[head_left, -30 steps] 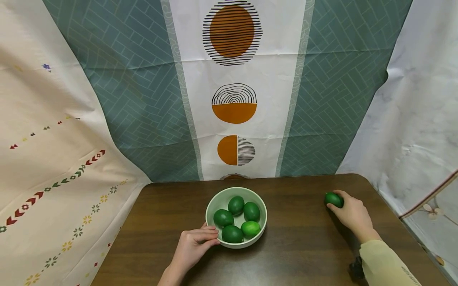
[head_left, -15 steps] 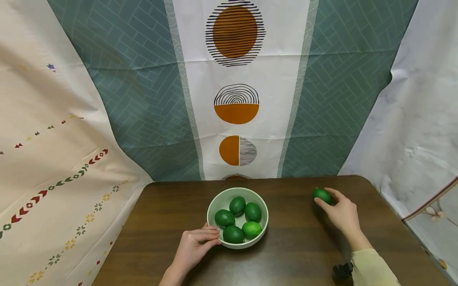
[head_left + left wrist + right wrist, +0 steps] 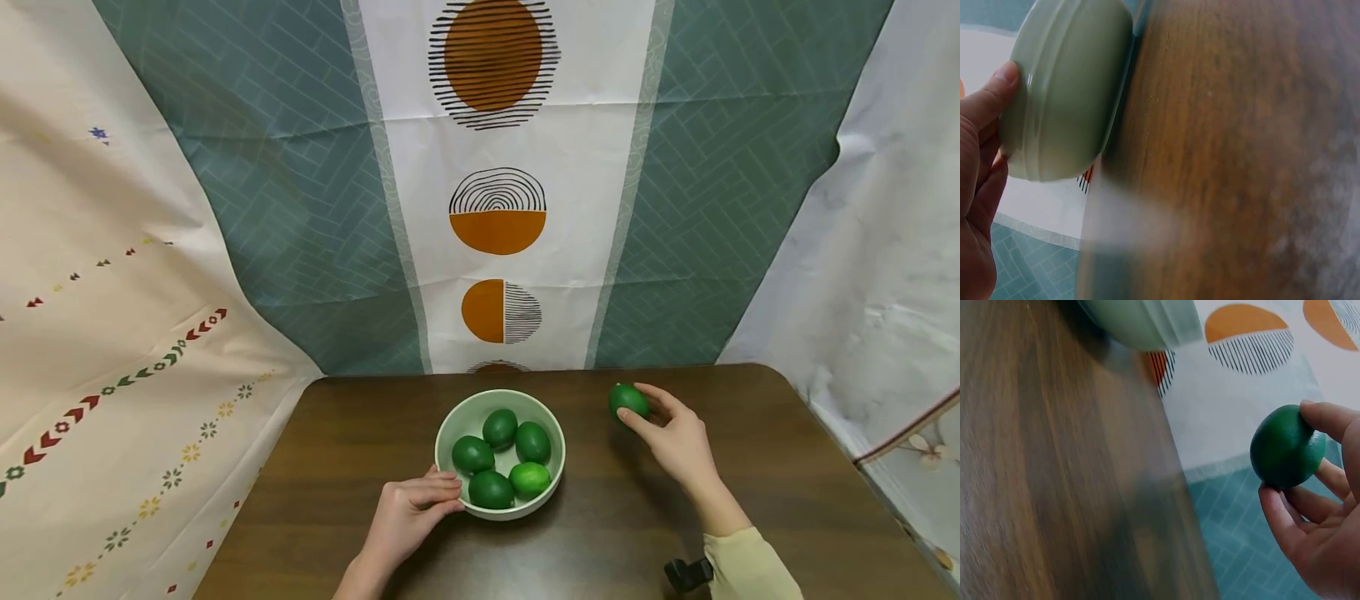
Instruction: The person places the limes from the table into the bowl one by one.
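Observation:
A pale green bowl (image 3: 501, 514) stands on the brown table, left of centre in the head view. Inside it lie several dark green limes (image 3: 491, 490) and one brighter green lime (image 3: 529, 479). My left hand (image 3: 411, 510) grips the bowl's near-left rim, and in the left wrist view its thumb lies along the bowl's side (image 3: 1072, 94). To the right of the bowl, my right hand (image 3: 675, 437) holds another dark green lime (image 3: 627, 401) between thumb and fingertips. The right wrist view shows this lime (image 3: 1285, 449) raised above the tabletop, its far side hidden.
The wooden table (image 3: 592, 550) ends at a hanging cloth (image 3: 517, 250) with orange circles and teal panels. Pale patterned cloth (image 3: 135, 333) hangs at the left, whitish cloth (image 3: 885, 275) at the right. A small black device (image 3: 688, 575) is at the right wrist.
My right hand has carried its lime leftward from the table's right side toward the bowl. The left hand has stayed on the bowl's rim.

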Demonstrator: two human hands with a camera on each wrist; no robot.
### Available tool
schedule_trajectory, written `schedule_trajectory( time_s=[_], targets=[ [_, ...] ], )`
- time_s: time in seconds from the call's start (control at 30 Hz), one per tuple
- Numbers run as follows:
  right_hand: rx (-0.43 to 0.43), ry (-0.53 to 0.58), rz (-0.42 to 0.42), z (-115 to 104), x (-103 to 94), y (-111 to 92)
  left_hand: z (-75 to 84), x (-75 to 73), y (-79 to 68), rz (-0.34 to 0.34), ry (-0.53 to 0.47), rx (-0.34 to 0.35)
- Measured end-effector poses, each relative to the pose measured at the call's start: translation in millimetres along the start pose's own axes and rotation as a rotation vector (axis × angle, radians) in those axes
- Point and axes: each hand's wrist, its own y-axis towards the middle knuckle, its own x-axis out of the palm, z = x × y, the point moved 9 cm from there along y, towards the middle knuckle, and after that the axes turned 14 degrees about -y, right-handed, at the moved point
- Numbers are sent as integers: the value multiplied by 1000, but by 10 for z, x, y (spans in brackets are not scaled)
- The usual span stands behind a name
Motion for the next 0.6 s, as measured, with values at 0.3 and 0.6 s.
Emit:
schedule_trajectory(
  time_s=[0.3, 0.6],
  targets=[
    [-96, -9, -8, -304, 179, -23, -9, -5, 9, -3, 1, 10],
    [-184, 45, -33, -604, 365, -94, -19, -4, -6, -8, -11, -11]
  ],
)
